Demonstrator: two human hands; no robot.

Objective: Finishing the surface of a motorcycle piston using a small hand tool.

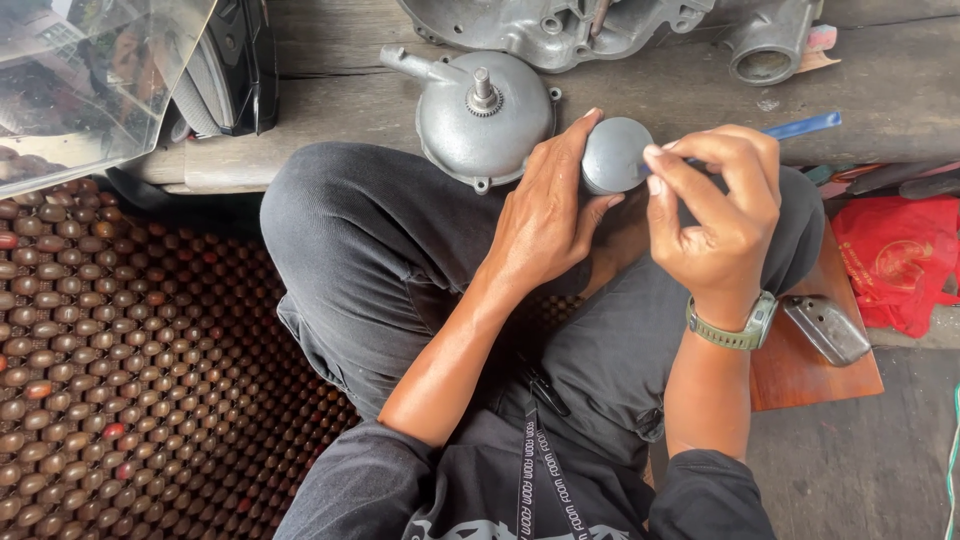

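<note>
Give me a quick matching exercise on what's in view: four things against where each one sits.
Things:
1. piston
2. blue-handled tool
3. round metal cover
4. green wristwatch

Places:
A. on the right wrist
B. on the wooden ledge, beyond the knee
C. gripped in the left hand
D. pinched in the right hand

Pairs: 1-C, 2-D, 3-B, 4-A
</note>
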